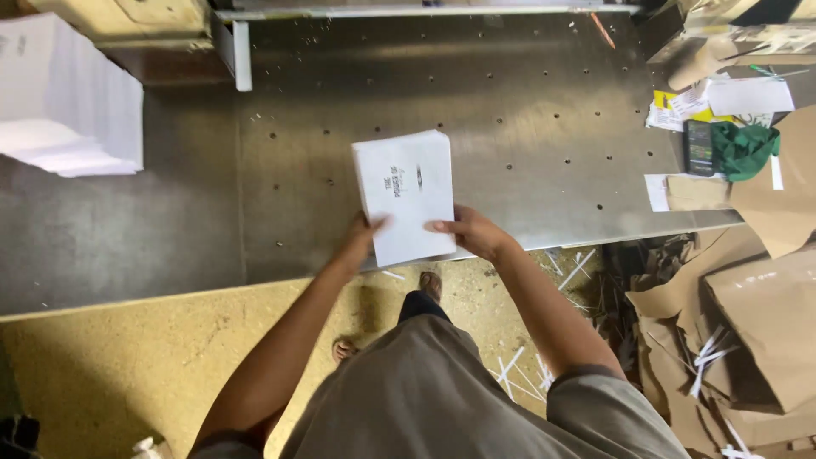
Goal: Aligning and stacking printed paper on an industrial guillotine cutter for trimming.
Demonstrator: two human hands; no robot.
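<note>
At the upper left of the frame a tall stack of white sheets (72,98) rests on the dark side table (119,229), well apart from the work. Toward the middle, a small stack of white printed booklets (405,194) lies on the perforated steel machine bed (527,110), at its near edge, its long axis running away from the person and leaning slightly left. The left hand (364,235) presses against the stack's lower left edge, fingers closed onto the side of it; whether the thumb wraps underneath cannot be told. The right hand (472,232) clamps the lower right corner, thumb on top. Both hands sit at the near short end, about equally close, so the stack extends straight ahead from the grip. At the right lie a phone (699,147), a green cloth (745,150) and torn brown paper (756,314).
</note>
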